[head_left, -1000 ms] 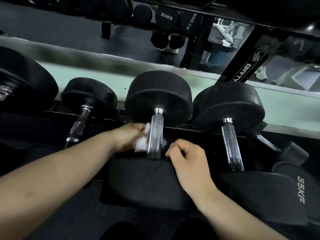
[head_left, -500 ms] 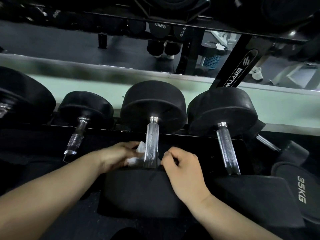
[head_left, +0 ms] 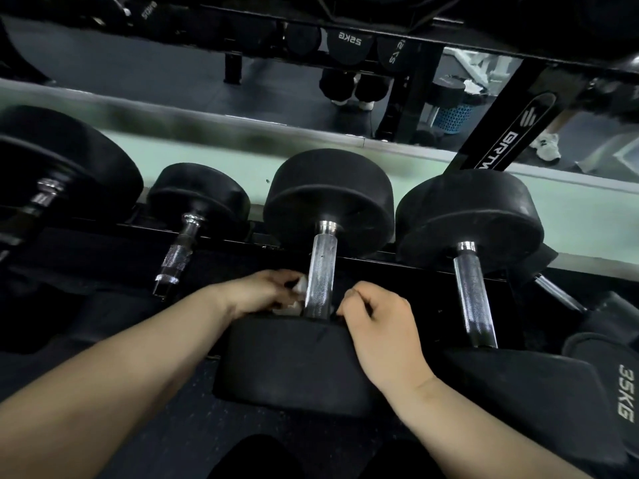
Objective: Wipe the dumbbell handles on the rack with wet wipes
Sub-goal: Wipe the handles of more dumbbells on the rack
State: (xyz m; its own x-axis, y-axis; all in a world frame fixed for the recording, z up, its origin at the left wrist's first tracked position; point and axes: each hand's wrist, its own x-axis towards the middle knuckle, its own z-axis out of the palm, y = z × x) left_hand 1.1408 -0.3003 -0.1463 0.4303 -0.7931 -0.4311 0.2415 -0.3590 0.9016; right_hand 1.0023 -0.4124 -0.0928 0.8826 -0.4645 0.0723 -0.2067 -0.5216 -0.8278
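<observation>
Head view | left hand [head_left: 262, 293] holds wipe [head_left: 300, 284] on handle [head_left: 321, 271] | right hand [head_left: 380, 323] curled, grip unclear | risk: wipe slips, top of handle gets missed

Dim gym: wall mirror [head_left: 173, 63] above pale green wall strip [head_left: 587, 216]; dark speckled floor [head_left: 173, 444]; blue basket [head_left: 453, 117] reflected.

Both forearms reach forward, left hand [head_left: 262, 292] with fingers [head_left: 281, 275] curled (pinching a wipe [head_left: 300, 283]), right hand [head_left: 377, 319] fisted
</observation>
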